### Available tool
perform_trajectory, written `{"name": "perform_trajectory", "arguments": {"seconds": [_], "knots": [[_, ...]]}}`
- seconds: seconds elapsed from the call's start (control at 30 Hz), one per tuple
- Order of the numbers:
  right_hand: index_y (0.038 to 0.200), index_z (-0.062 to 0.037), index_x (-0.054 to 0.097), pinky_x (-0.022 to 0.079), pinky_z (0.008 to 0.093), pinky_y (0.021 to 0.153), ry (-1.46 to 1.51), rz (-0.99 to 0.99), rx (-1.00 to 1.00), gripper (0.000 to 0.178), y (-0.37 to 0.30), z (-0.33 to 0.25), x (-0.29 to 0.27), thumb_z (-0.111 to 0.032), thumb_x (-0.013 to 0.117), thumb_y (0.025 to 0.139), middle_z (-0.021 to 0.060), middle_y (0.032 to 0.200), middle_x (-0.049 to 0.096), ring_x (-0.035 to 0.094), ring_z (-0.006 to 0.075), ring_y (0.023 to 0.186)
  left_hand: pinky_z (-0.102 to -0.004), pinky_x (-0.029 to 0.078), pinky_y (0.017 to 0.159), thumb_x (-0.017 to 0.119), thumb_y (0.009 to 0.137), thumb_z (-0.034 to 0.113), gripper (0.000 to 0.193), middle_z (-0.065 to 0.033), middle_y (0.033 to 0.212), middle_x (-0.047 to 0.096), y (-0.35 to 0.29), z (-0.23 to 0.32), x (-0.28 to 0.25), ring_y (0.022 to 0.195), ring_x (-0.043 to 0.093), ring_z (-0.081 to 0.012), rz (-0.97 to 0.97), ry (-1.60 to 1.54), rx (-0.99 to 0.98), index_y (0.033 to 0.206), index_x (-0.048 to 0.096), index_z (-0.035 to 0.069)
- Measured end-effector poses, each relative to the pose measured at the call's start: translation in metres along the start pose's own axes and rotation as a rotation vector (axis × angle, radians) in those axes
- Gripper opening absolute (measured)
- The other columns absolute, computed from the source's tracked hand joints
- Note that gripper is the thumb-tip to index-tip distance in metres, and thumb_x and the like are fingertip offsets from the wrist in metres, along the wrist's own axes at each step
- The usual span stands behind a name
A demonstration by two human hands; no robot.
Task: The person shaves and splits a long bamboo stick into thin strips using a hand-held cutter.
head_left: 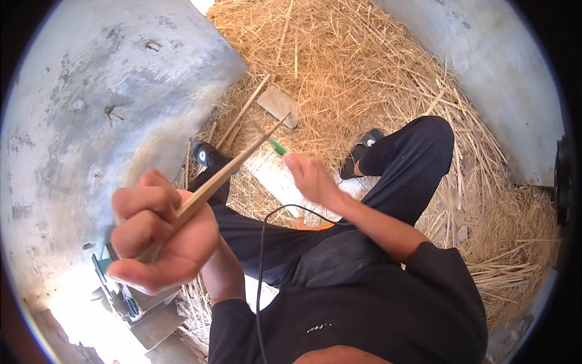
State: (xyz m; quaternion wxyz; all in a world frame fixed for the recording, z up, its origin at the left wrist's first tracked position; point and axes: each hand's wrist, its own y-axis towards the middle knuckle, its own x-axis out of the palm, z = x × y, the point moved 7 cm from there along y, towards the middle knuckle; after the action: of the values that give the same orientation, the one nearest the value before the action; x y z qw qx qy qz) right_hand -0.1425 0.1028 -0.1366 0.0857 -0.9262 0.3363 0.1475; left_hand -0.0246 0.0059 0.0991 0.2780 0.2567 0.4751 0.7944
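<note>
My left hand, raised close to the camera on the left, is closed around a long pale wooden stick. The stick slants up to the right and narrows to a thin point. My right hand is in the middle, its fingers closed on a small green object that sticks out near the stick's thin end. Most of the green object is hidden in that hand, so its kind does not show. I cannot tell whether it touches the stick.
Straw and wood shavings cover the floor. A flat board piece lies ahead, beside long strips. Plastered walls stand left and right. A black cable runs over my lap. Grey and green equipment sits at lower left.
</note>
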Motion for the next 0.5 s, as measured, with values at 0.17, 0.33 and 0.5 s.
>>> {"name": "perform_trajectory", "arguments": {"seconds": [0.17, 0.33, 0.5], "knots": [[0.079, 0.0014, 0.054, 0.039, 0.0391, 0.05, 0.016, 0.036, -0.192, 0.034, -0.001, -0.012, 0.0, -0.025, 0.042, 0.097, 0.0195, 0.057, 0.049, 0.052, 0.0322, 0.05, -0.025, 0.011, 0.046, 0.02, 0.096, 0.039, 0.047, 0.0, 0.054, 0.022, 0.002, 0.0, -0.001, 0.046, 0.011, -0.0087, 0.048, 0.107, 0.022, 0.056, 0.018, 0.014], [0.078, 0.002, 0.053, 0.04, 0.0405, 0.05, -0.01, -0.012, -0.033, 0.034, -0.001, 0.018, 0.013, -0.024, 0.043, 0.097, 0.0217, 0.057, 0.049, 0.054, 0.0357, 0.052, -0.0273, 0.012, 0.045, 0.021, 0.097, 0.044, 0.051, -0.0019, 0.056, 0.027, -0.001, 0.006, -0.001, 0.042, 0.014, -0.0089, -0.003, 0.106, 0.041, 0.057, 0.024, 0.012], [0.073, 0.0006, 0.051, 0.039, 0.0408, 0.047, 0.067, 0.023, -0.109, 0.035, -0.003, 0.014, 0.014, -0.025, 0.045, 0.097, 0.0192, 0.052, 0.047, 0.05, 0.035, 0.047, -0.03, 0.01, 0.047, 0.027, 0.092, 0.04, 0.049, 0.0019, 0.052, 0.012, -0.021, 0.018, -0.009, 0.044, 0.005, -0.0091, 0.398, 0.42, 0.058, 0.052, 0.014, 0.016]]}}
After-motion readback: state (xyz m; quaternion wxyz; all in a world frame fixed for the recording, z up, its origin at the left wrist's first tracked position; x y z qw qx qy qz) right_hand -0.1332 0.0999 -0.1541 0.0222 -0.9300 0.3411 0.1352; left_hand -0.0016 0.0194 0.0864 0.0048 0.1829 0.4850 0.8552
